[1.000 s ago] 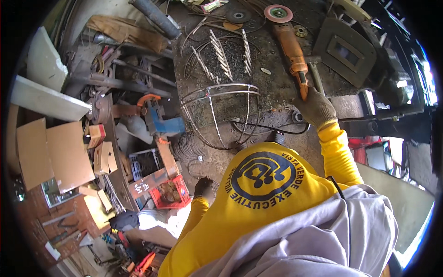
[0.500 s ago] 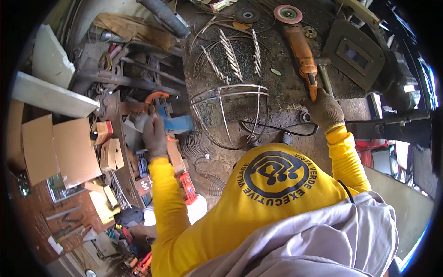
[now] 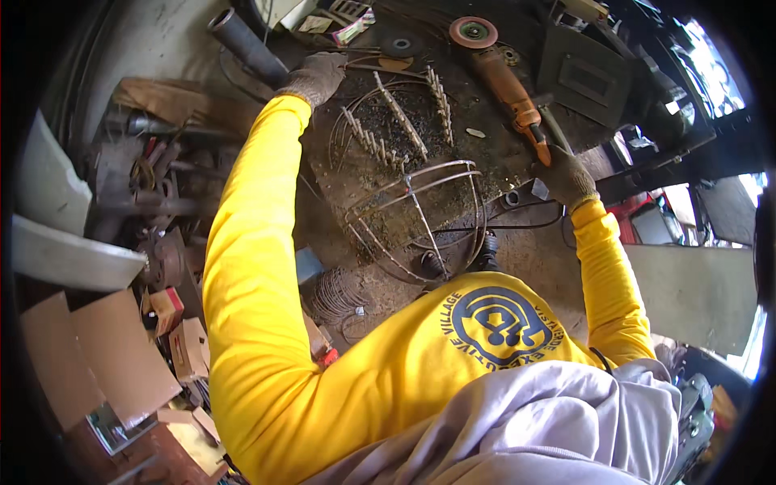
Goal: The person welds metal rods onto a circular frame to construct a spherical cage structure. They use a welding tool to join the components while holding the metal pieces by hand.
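My left hand [image 3: 317,76], in a grey-brown knit glove, is at the far left corner of the dark worktable [image 3: 501,174], beside a thick metal pipe [image 3: 246,48]. Its fingers look curled, and what they hold, if anything, is hidden. At the table's right side my gloved right hand [image 3: 571,179] closes around the tail end of an orange angle grinder [image 3: 503,85]. The grinder's disc [image 3: 473,32] points away from me. A hammer [image 3: 556,129] lies alongside the grinder. Between my arms, a curved wire frame [image 3: 415,198] stands at the table's near edge.
Several twisted metal pieces [image 3: 402,113] and a loose grinding disc [image 3: 402,44] lie on the table. A welding mask [image 3: 586,77] rests at the far right. Coiled wire [image 3: 335,295] sits on the floor. Cardboard boxes [image 3: 121,356] and scrap metal crowd the left.
My left hand has left the cluttered shelf at the left and reached forward to the table's far left corner. My right hand stays at the grinder's tail. The view has shifted.
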The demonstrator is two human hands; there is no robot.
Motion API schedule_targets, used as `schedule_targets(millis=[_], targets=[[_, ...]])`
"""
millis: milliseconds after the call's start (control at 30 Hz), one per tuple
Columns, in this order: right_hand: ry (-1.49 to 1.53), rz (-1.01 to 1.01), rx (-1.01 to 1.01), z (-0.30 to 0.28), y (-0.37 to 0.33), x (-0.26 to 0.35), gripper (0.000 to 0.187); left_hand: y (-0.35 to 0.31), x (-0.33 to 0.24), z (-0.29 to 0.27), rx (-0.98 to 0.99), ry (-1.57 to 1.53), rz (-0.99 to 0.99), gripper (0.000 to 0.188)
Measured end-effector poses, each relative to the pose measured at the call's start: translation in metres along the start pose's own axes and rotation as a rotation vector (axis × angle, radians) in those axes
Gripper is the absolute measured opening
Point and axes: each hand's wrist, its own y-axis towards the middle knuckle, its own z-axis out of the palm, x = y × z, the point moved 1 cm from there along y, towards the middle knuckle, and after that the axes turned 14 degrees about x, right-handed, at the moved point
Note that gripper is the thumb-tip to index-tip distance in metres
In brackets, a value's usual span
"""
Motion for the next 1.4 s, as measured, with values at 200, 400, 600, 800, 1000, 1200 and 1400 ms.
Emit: schedule_targets(millis=[200, 400, 600, 800, 1000, 1200, 1400], targets=[[0.003, 0.110, 0.072, -0.013, -0.009, 0.024, 0.052, 0.075, -0.016, 0.012, 0.105, 0.043, -0.107, 0.039], [-0.059, 0.156, 0.058, -0.018, -0.011, 0.041, 0.056, 0.119, -0.015, 0.016, 0.236, 0.187, -0.114, 0.034], [-0.053, 0.050, 0.005, -0.006, -0.009, 0.011, 0.049, 0.120, -0.037, 0.011, 0.243, 0.214, -0.026, 0.033], [-0.012, 0.112, 0.060, -0.017, -0.013, 0.036, 0.052, 0.090, -0.009, -0.017, -0.328, 0.109, 0.041, 0.034], [-0.032, 0.086, -0.040, -0.009, -0.016, 0.020, 0.042, -0.010, -0.009, -0.109, -0.559, -1.064, 0.094, 0.022], [-0.068, 0.047, -0.032, -0.009, -0.009, 0.013, 0.051, -0.106, 0.003, -0.132, -0.740, -1.587, 0.375, 0.022], [-0.139, 0.098, 0.060, -0.026, -0.025, 0.034, 0.058, -0.186, -0.079, -0.111, -0.610, -1.716, 0.577, 0.023]])
